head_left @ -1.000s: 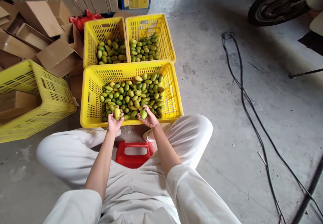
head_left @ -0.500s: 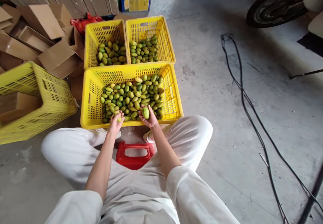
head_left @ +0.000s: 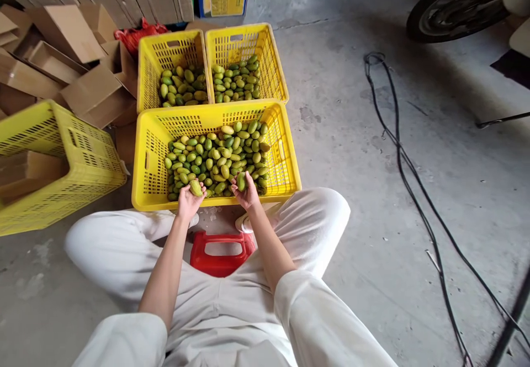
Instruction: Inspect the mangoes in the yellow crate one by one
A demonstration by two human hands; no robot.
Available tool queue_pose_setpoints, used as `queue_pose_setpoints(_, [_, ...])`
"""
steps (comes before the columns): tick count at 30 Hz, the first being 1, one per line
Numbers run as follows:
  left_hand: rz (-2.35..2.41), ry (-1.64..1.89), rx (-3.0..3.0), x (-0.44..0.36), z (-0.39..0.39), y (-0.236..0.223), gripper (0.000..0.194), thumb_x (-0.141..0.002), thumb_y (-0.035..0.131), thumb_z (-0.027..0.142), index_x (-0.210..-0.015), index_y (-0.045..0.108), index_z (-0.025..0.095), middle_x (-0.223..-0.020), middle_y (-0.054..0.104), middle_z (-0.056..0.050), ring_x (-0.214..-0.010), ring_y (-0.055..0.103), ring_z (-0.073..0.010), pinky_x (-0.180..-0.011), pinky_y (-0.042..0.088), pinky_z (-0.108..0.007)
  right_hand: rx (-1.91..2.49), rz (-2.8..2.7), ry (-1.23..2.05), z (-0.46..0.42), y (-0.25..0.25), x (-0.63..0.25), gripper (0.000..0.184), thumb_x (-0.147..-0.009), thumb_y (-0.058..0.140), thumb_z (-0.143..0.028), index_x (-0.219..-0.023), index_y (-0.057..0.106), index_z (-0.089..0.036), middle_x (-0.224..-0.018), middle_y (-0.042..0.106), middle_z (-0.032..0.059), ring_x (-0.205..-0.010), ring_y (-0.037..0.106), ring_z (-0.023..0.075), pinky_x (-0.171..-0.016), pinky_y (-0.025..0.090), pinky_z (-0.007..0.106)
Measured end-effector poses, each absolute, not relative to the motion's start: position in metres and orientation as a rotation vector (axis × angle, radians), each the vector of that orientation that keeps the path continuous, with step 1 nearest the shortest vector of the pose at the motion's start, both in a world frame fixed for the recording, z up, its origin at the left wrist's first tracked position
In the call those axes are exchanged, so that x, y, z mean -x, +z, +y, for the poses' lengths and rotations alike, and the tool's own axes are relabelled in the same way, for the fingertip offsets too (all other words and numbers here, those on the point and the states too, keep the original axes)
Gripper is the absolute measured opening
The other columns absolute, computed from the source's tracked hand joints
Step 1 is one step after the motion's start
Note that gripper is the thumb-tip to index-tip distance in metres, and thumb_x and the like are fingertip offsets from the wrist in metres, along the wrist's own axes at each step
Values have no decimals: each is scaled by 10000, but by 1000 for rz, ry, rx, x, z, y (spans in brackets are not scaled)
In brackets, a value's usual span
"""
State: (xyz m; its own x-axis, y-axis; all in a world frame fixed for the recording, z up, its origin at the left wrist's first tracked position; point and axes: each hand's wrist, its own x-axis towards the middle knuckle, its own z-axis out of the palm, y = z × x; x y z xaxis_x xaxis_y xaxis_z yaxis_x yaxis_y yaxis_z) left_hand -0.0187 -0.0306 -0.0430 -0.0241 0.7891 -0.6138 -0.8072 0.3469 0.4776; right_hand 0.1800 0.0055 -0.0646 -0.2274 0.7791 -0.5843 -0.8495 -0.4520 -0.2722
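My left hand [head_left: 187, 201] is curled around a yellow-green mango [head_left: 196, 188], which lies across the fingers at the near rim of the front yellow crate [head_left: 215, 200]. A darker green mango [head_left: 241, 182] is gripped in my right hand [head_left: 250, 196], thumb along its right side. Both hands are over the crate's near edge, apart from each other. Below them a heap of small oval mangoes [head_left: 215, 154], green to yellow, covers the crate floor.
Two yellow crates [head_left: 171, 38] with more mangoes adjoin the front one. At left are another yellow crate [head_left: 89, 152] and cardboard boxes [head_left: 93, 94]. A red plastic stool [head_left: 219, 267] is under me; black cable [head_left: 399, 146] and a wheel [head_left: 455, 5] are at right.
The mango in my left hand has turned and shows more fully, with the palm tipped upward. In my right hand the mango has rolled and shows a darker side.
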Motion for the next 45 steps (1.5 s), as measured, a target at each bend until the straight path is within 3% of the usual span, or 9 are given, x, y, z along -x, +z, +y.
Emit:
queue_pose_setpoints(5, [1001,1285,-53,15,-29,-45,215,-743,751,162,-933,653,175,-883,649,-35,-767,603,-123,-671,477,-243,854,130,1940,6,-61,-179,231,-935,566,-443,-928,589,-213,-727,626,6,-583,541,110,-483,499,194])
queue_pose_setpoints(10, [994,1303,-106,14,-30,-46,239,-717,811,155,-869,629,180,-846,611,-15,-727,574,-108,-622,451,-234,791,144,1921,6,-59,-180,237,-960,531,-429,-896,572,-205,-869,685,52,-520,483,85,-391,399,175])
queue_pose_setpoints(16, [960,1292,-58,18,-31,-45,211,-770,775,231,-817,573,188,-774,539,5,-595,482,-70,-495,359,-182,766,42,1904,3,-60,-179,203,-934,588,-444,-957,582,-243,-670,544,-40,-556,517,84,-458,425,153])
queue_pose_setpoints(20, [890,1250,-16,21,-31,-42,248,-832,649,400,-929,643,172,-830,591,-54,-636,525,-125,-511,402,-235,739,38,1931,1,-61,-181,147,-946,552,-372,-1008,587,-243,-679,571,-48,-494,475,68,-457,440,155])
queue_pose_setpoints(25, [956,1210,-49,19,-30,-46,245,-811,685,263,-1036,668,167,-910,670,-88,-825,636,-188,-622,472,-267,673,89,1997,2,-63,-187,334,-973,481,-519,-916,578,-205,-664,596,-27,-403,332,54,-320,294,144])
queue_pose_setpoints(30, [982,1251,-122,19,-32,-55,247,-743,827,266,-905,662,176,-966,707,-94,-879,653,-180,-579,440,-218,787,95,1987,3,-66,-183,368,-906,598,-554,-896,596,-186,-656,581,-14,-491,476,80,-409,429,176])
queue_pose_setpoints(35, [1019,1327,-140,19,-32,-63,343,-655,897,339,-894,699,191,-977,724,-92,-721,601,-125,-548,417,-212,774,49,1856,0,-70,-181,199,-790,721,-249,-925,576,-267,-805,663,-40,-712,642,121,-567,516,195])
queue_pose_setpoints(39, [1072,1414,-180,17,-31,-69,385,-637,900,391,-937,738,213,-1013,709,-51,-754,601,-109,-584,438,-206,721,-1,1922,-4,-70,-184,242,-720,730,-205,-870,551,-267,-844,678,-40,-785,666,151,-634,545,243])
queue_pose_setpoints(45, [1082,1453,-106,16,-32,-75,431,-509,960,330,-808,678,198,-858,690,-13,-792,626,-127,-660,469,-221,780,90,1906,0,-76,-183,231,-736,738,-273,-891,568,-258,-798,665,-41,-659,610,110,-534,489,195])
